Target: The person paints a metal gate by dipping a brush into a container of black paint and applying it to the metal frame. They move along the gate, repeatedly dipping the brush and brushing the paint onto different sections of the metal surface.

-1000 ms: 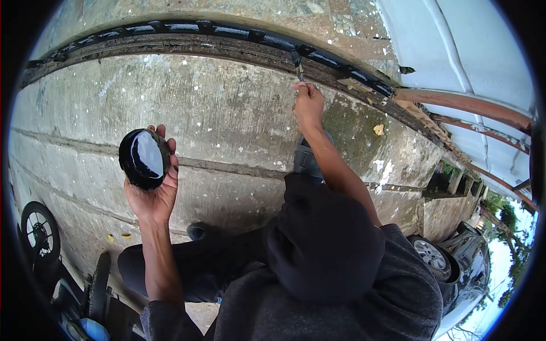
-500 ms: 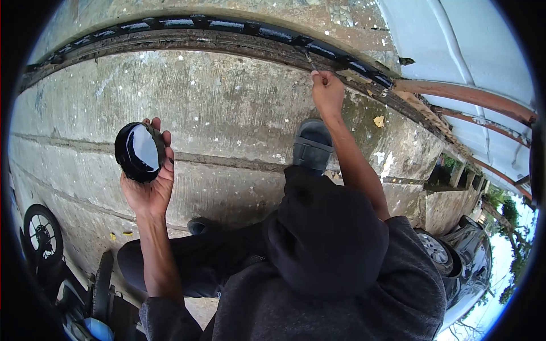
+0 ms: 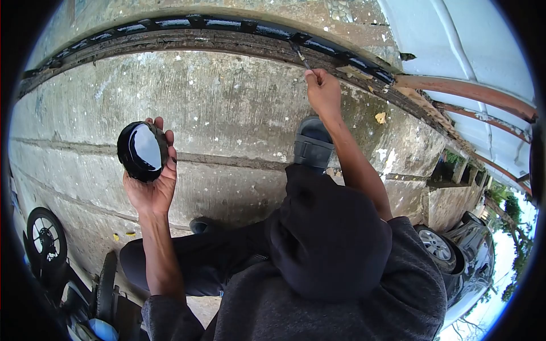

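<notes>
My left hand (image 3: 152, 190) is wrapped around a round container of glossy black paint (image 3: 142, 150), its open top facing the camera. Dark smudges mark the fingers. Up at the long black metal rail (image 3: 247, 27), my right hand (image 3: 324, 95) grips a thin paintbrush (image 3: 302, 58) between thumb and fingers. The brush tip is at the rail's lower edge; whether it touches is too small to tell. The rail has evenly spaced slots and a wet-looking shine on its right part.
Paint-speckled concrete (image 3: 244, 113) lies underfoot, with a sandal (image 3: 314, 145) below my right hand. A motorbike wheel (image 3: 45, 236) stands at lower left and a car (image 3: 466, 250) at lower right. White sheeting with a rusty bar (image 3: 466, 94) borders the upper right.
My right hand and the brush have shifted slightly left along the rail. The paint container stays in my left hand, almost in the same place.
</notes>
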{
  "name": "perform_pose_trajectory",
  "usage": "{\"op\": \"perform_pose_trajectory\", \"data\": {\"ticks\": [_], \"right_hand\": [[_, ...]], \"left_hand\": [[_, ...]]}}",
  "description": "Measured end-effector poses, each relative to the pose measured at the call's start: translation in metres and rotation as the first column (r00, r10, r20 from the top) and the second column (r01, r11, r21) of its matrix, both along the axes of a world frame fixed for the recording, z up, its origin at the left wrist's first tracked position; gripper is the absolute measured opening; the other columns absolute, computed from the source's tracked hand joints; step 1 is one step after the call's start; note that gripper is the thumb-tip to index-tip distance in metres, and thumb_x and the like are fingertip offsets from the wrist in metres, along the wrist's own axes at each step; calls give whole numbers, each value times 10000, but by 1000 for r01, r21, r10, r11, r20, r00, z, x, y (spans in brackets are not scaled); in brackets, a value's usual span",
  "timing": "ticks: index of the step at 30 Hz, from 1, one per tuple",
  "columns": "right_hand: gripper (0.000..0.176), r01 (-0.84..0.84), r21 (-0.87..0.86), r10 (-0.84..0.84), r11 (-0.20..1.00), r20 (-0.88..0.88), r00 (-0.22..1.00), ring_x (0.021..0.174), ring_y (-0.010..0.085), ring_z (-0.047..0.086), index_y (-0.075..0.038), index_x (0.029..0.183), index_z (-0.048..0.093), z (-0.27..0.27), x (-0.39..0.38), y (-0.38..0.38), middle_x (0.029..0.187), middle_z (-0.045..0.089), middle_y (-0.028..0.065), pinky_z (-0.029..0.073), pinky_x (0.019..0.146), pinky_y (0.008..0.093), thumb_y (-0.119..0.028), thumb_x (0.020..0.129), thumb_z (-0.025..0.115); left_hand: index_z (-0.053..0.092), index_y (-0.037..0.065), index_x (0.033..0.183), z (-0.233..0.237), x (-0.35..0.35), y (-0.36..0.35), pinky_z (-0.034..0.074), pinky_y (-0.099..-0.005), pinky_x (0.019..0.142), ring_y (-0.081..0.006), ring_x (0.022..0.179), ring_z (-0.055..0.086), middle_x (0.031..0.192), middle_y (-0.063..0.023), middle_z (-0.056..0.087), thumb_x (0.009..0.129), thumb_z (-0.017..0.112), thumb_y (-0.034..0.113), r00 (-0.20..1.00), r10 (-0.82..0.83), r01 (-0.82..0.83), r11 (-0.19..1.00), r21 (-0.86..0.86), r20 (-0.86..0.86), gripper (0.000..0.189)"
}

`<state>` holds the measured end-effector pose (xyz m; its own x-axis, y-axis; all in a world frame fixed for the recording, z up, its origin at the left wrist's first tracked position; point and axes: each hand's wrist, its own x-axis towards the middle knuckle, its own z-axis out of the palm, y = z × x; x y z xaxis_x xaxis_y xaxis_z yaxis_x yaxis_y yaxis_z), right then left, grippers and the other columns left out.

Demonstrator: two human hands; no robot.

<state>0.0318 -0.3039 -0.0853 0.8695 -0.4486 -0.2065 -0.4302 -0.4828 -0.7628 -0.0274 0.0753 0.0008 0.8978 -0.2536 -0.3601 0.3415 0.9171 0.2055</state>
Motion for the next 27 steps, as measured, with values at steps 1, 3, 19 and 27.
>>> {"op": "perform_pose_trajectory", "data": {"ticks": [1,3,19,27], "right_hand": [[271,38,30,-39,999,40,998,587,130,554,5,955,703,2,0,0,654,627,77,437,572,327,-257,928,638],[284,99,93,-111,991,129,985,589,140,563,7,956,702,4,4,2,655,630,85,439,575,334,-267,926,637],[250,78,175,-102,981,134,986,597,44,452,18,941,694,32,-1,0,652,562,-17,363,536,257,-225,957,637],[263,-235,413,292,880,-81,953,527,90,459,-10,976,695,23,-3,62,601,531,17,368,517,303,-236,995,562]], "left_hand": [[347,1,1486,1,1,-1,500,-477,1044,-389,1306,498,1527,-178,392,1022,485,209,1000,0,0,1000,10,-10,527],[350,2,1485,2,2,-1,500,-476,1044,-388,1306,499,1528,-177,391,1023,484,209,1000,-1,1,1000,19,-13,523],[373,-13,1462,2,7,-5,535,-491,999,-412,1270,524,1497,-199,415,1023,473,228,999,10,-10,1000,7,-36,510],[393,-20,1444,4,5,2,562,-499,959,-421,1225,560,1459,-211,453,1019,468,265,994,67,-65,998,27,-83,517]]}}
